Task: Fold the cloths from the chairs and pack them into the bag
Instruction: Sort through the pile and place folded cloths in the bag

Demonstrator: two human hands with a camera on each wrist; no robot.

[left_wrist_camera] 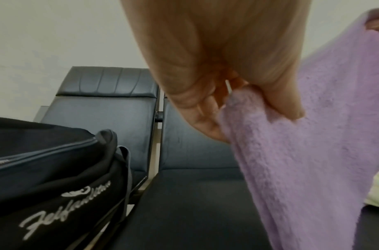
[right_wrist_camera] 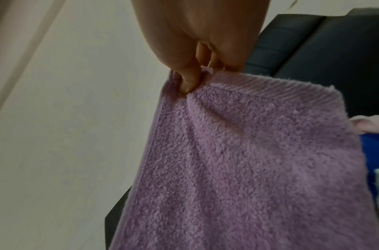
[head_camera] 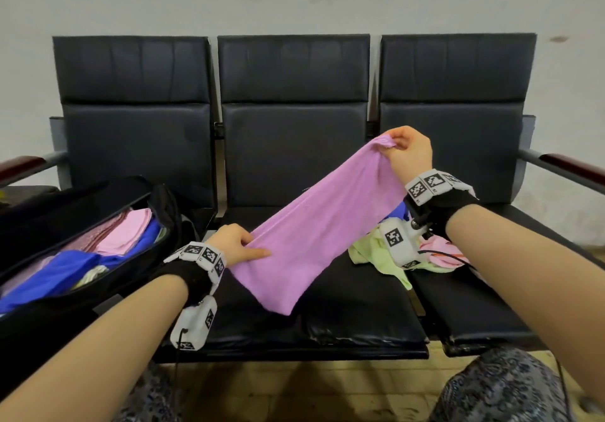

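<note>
A lilac towel (head_camera: 314, 228) hangs stretched on a slant above the middle chair seat (head_camera: 343, 307). My left hand (head_camera: 239, 246) grips its lower left end, and my right hand (head_camera: 404, 150) pinches its raised upper corner. The left wrist view shows my left hand (left_wrist_camera: 222, 108) curled round the towel (left_wrist_camera: 301, 160). The right wrist view shows my right hand (right_wrist_camera: 194, 74) pinching the towel's ribbed hem (right_wrist_camera: 259, 152). An open black bag (head_camera: 108, 258) on the left chair holds folded pink and blue cloths (head_camera: 98, 251). Its side (left_wrist_camera: 56, 177) bears white script.
A heap of loose cloths, pale green (head_camera: 376, 256), pink (head_camera: 442, 254) and blue, lies between the middle and right seats, partly behind my right wrist. Armrests (head_camera: 563, 166) stick out at both ends of the chair row. Tiled floor lies below the seats.
</note>
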